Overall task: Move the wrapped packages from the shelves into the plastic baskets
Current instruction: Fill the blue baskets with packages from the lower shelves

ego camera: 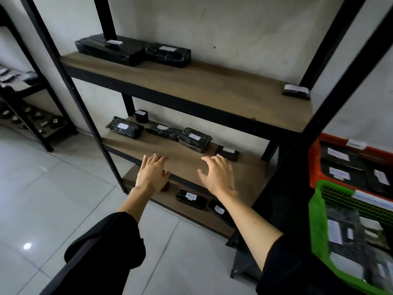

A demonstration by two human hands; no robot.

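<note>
1. Both of my hands are out over the front of the middle shelf (244, 173), which I take as my landmark; neither holds anything.
2. My left hand (152, 174) hangs palm down at the shelf's front edge, fingers straight and loosely together, gripping nothing.
3. My right hand (217, 174) is above the shelf board, fingers spread wide and slightly bent, also gripping nothing; its fingertips are near the small square package (227, 153) at the back right of the shelf, though I cannot tell if they touch it.
4. Further back on this shelf lie a flat package (124, 129) at the left, a long package (162, 130) beside it, a boxy package (194, 139) next along, and a small cube package (141, 115) behind them by the wall.
5. Above the middle shelf, the top shelf (191, 81) carries a long black package (106, 48), a shorter package (168, 53) just beside it, and a small package (296, 91) at its far right end.
6. Below the middle shelf, the bottom shelf (170, 203) holds two packages (191, 199).
7. Right of the middle shelf stand an orange basket (314, 167) and a green basket (319, 226), both with wrapped packages inside.
</note>
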